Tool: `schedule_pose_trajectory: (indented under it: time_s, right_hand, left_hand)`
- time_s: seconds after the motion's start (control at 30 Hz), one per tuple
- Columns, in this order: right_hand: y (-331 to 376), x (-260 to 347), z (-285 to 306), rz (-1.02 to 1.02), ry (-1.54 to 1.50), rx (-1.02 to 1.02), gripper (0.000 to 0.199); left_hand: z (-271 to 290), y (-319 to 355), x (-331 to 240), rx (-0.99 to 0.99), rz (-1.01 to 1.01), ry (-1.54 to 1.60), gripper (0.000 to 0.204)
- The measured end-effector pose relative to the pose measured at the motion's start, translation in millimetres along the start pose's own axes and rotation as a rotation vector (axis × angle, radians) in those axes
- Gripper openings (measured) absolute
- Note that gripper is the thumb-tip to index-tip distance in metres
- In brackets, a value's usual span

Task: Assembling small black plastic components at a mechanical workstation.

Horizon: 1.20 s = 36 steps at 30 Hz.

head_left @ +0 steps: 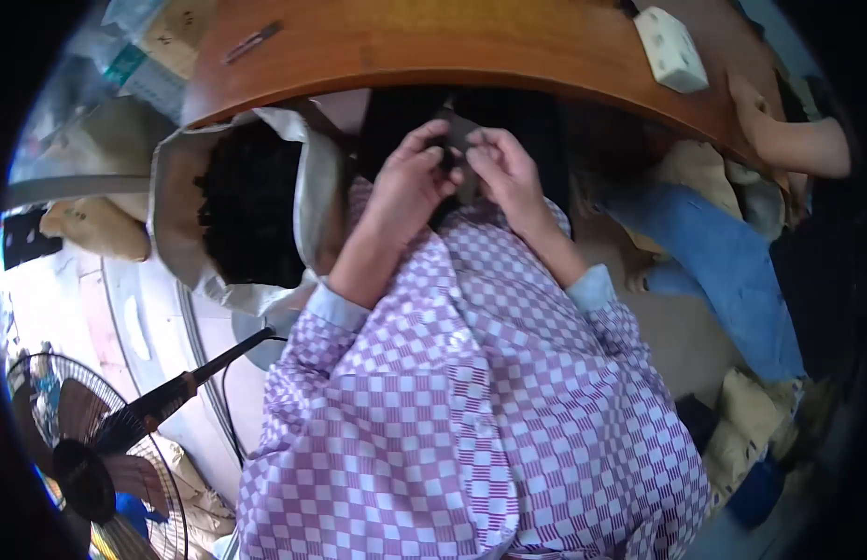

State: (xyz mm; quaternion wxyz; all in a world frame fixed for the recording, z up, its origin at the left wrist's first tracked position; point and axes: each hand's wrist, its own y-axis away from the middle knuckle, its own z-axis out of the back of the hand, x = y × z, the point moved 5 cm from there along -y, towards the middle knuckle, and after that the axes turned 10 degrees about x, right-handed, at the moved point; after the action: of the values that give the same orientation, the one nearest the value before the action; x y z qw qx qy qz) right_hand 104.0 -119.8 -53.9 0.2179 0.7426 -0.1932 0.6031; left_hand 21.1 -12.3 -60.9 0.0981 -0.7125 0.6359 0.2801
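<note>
My left hand (410,179) is curled closed in front of my lap, just below the table's edge. A small black piece (445,154) shows between its thumb and fingers; its kind is too small to make out. Close beside it, my right hand (510,175) pinches thumb against fingers at the edge of a flat dark grey piece (462,133), which lies between both hands. To the left of my left hand stands an open white sack (314,191) holding a heap of small black pieces (251,205).
A brown wooden table (433,42) curves ahead, with a pen (253,43) and a white block-shaped object (671,49) on it. Another person's arm (797,145) and jeans leg (713,252) are at right. A standing fan (83,476) is lower left.
</note>
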Motion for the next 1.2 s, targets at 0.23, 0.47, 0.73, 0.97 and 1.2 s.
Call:
schedule_pose_trajectory:
  time_s: [0.23,0.47,0.73,0.97,1.2]
  right_hand:
    - [-2,-10,-5,-0.061,-0.162,0.040,0.012]
    - [-3,-7,-11,-0.068,-0.296,0.169,0.012]
    - [3,-8,-14,-0.277,-0.327,0.223,0.022]
    - [14,-7,-2,-0.315,-0.242,0.232,0.022]
    - [2,8,-11,-0.150,0.045,0.154,0.019]
  left_hand:
    - [7,5,-2,0.040,0.029,-0.090,0.029]
    - [-1,15,4,0.185,0.090,-0.114,0.028]
    - [-4,21,5,0.142,0.160,-0.209,0.024]
    - [-14,19,12,0.200,0.208,-0.251,0.024]
    - [-8,22,-7,0.142,0.073,-0.579,0.030]
